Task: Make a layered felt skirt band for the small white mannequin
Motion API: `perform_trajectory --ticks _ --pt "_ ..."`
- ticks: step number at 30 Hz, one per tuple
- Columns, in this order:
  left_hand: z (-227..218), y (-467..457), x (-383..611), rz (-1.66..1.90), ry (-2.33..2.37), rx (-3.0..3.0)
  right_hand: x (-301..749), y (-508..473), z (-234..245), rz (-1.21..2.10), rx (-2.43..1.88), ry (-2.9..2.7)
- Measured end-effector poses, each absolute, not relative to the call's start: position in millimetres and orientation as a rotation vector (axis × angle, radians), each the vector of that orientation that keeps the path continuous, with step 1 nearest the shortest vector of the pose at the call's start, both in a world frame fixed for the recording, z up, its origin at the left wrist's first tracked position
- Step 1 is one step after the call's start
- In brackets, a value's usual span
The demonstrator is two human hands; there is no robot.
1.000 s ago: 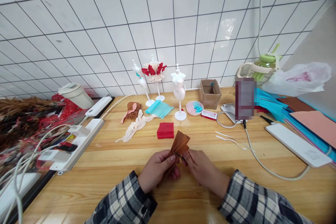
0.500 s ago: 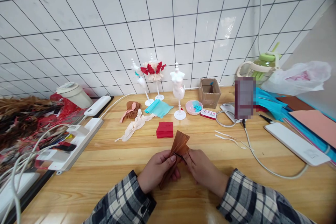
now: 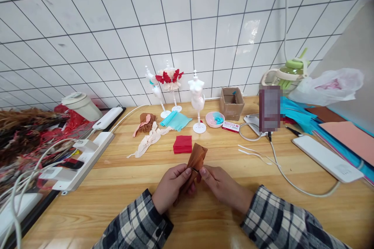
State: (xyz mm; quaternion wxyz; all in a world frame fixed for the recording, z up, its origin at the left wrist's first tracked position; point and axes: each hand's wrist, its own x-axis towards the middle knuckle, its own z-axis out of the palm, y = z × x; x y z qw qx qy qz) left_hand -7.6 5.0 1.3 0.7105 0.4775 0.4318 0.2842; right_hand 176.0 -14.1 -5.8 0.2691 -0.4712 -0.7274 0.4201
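While fanned wider a second ago, now pinches the brown pleated paper (image 3: pixel 197 155) narrower, at 6 o'clock from the red paper square (image 3: pixel 182 144). Clamps left hand (image 3: pixel 171 186) and right hand (image 3: pixel 223 184) grip on its waist, perhaps over a dark thread.

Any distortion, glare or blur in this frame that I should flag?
Head view: wide-angle bowing curves the wall tiles; a glare patch sits on one tile; a pixelated block masks something upright; left hand, right hand and brown paper are sharp.
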Motion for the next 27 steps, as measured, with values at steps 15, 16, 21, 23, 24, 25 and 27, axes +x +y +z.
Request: perform_trajectory --ticks 15,16,21,23,24,25,27 --pt "-1.8 5.4 -11.5 0.558 0.935 1.077 174.1 -6.8 -5.4 1.551 -1.035 -1.649" --pt "-1.6 5.5 -11.8 0.557 0.932 1.083 174.0 -7.0 -3.0 1.595 -1.014 -1.621" --pt "-0.4 4.6 -10.3 0.604 0.916 1.116 171.7 -11.2 6.0 1.585 -1.035 -1.594" --pt "-1.0 3.9 -9.4 0.628 0.901 1.117 171.1 -12.2 7.8 1.575 -1.019 -1.614" --pt "-1.6 3.6 -9.1 0.634 0.894 1.118 171.0 -12.5 8.4 1.576 -1.012 -1.626" --pt "-2.2 3.4 -9.0 0.636 0.889 1.12 171.0 -12.6 9.0 1.581 -1.01 -1.64" --pt "-2.7 3.1 -9.0 0.631 0.883 1.129 171.4 -12.5 9.5 1.584 -1.031 -1.665"
